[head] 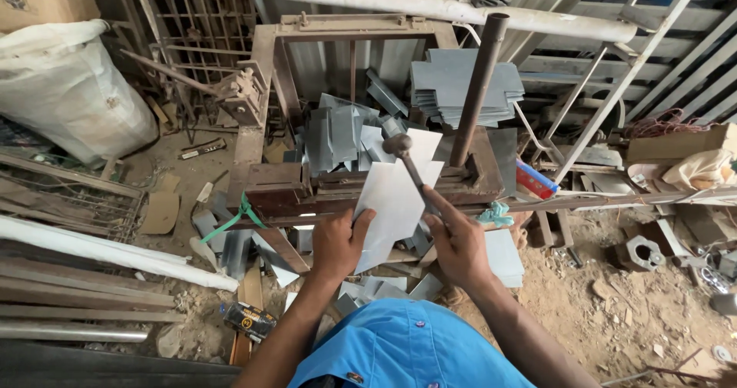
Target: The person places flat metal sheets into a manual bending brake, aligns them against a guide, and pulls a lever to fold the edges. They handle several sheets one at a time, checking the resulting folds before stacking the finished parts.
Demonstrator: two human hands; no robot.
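Head view: one rusty bending frame [322,181] is hemmed in by pipes and scrap, with open dirt at right. One pale metal sheet [395,196] is leaned on its front edge, pinched by the left hand [340,242]. One hammer [407,161] is gripped in the closed right hand [458,246].

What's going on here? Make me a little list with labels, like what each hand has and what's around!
Place: a messy metal workshop with a dirt floor
Left hand: holds the edge of a pale metal sheet
Right hand: grips a hammer, its head raised over the sheet
Sheet: lies on a rusty bending machine
Behind: a stack of grey cut sheets
Left side: a big white sack
Clothing: blue shirt
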